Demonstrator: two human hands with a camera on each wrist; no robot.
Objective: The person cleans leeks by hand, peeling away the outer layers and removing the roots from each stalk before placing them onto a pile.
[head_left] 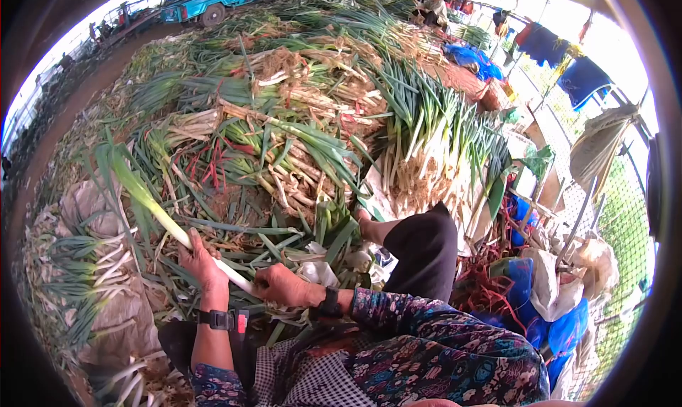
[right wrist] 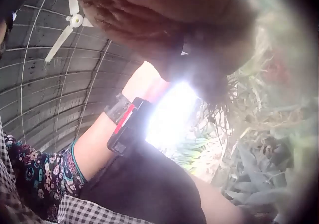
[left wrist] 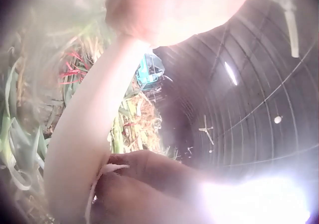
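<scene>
1. An arched, ribbed roof (left wrist: 239,104) curves overhead, and a broad heap of leeks (head_left: 227,201) spreads over the ground before me.
2. One leek (head_left: 167,222) slants across my front, its green leaves up and away, its pale end toward me.
3. My left hand (head_left: 204,268) grips its white shaft, the fingers curled round it. My right hand (head_left: 280,286) pinches near the pale end, fingers and thumb drawn together on it; a thin strip of loose skin (left wrist: 114,167) shows beside them.
4. As I judge it, the shaft could slide through my left hand if it is slick and I grip too lightly.
5. It could crease or snap between my hands if they bend it against each other. The skin could tear short if tugged sharply, and the long leaves could snag on the heap if I swing them low.
6. My count: two hands, one leek held, two wristbands (head_left: 217,319), one on each wrist, and one bare foot (head_left: 365,224) showing.
7. Farther off: one blue truck (head_left: 213,2) and at least one seated person (head_left: 435,9). From my right wrist I see one ceiling fan (right wrist: 76,21). The heaped leeks overlap too much to number.
</scene>
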